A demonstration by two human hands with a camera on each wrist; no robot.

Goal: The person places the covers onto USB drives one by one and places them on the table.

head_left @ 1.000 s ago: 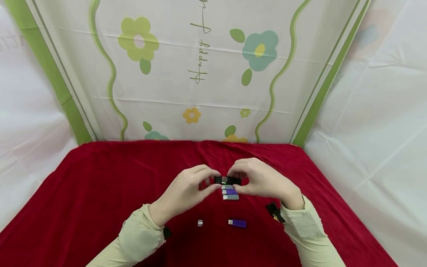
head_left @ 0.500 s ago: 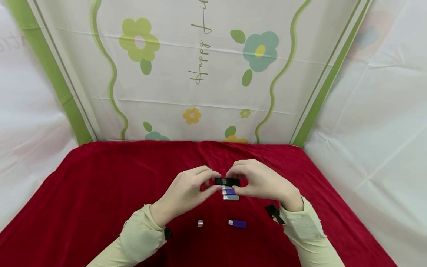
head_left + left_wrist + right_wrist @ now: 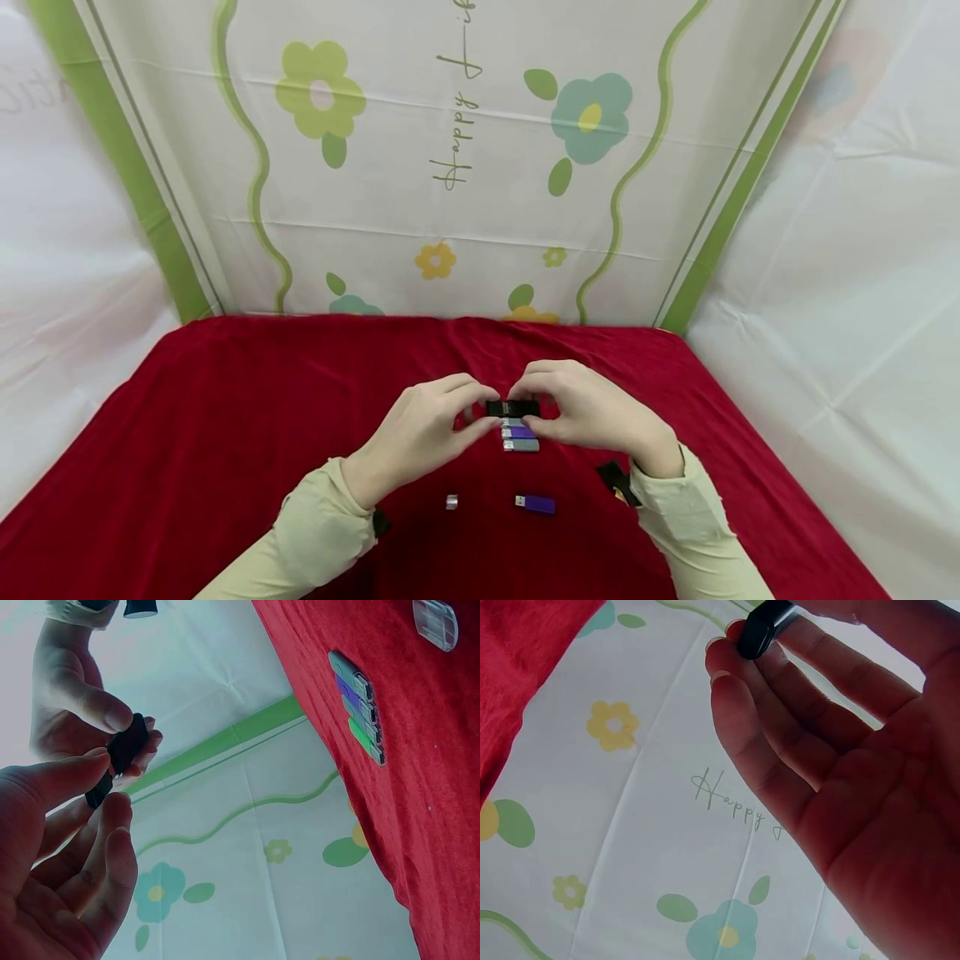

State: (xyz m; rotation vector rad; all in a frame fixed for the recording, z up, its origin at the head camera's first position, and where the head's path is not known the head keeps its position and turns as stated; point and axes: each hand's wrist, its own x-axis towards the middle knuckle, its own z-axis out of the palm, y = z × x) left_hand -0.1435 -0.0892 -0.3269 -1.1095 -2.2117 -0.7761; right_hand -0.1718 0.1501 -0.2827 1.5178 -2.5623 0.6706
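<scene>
Above the table, my right hand [image 3: 592, 408] pinches a black USB flash drive [image 3: 525, 408] between thumb and fingers. My left hand [image 3: 423, 425] pinches its black cap [image 3: 99, 793] at the plug end. Cap and drive are in line, with only a narrow light bit showing between them. In the right wrist view the drive's black end [image 3: 757, 636] pokes out past the fingertips. Below the hands lies a row of capped flash drives: grey [image 3: 525, 446], purple [image 3: 522, 433], another grey, and a green one [image 3: 364, 740] seen in the left wrist view.
Nearer the person, a purple flash drive [image 3: 539, 504] lies with its metal plug bare. To its left is a small clear cap [image 3: 452, 502]. Red cloth [image 3: 300, 500] covers the table. White printed fabric walls [image 3: 480, 208] stand behind and at both sides.
The black cap and the black drive have come closer together. The metal plug that showed between them is now mostly covered. Both hands stay nearly in place; the head view shifted slightly.
</scene>
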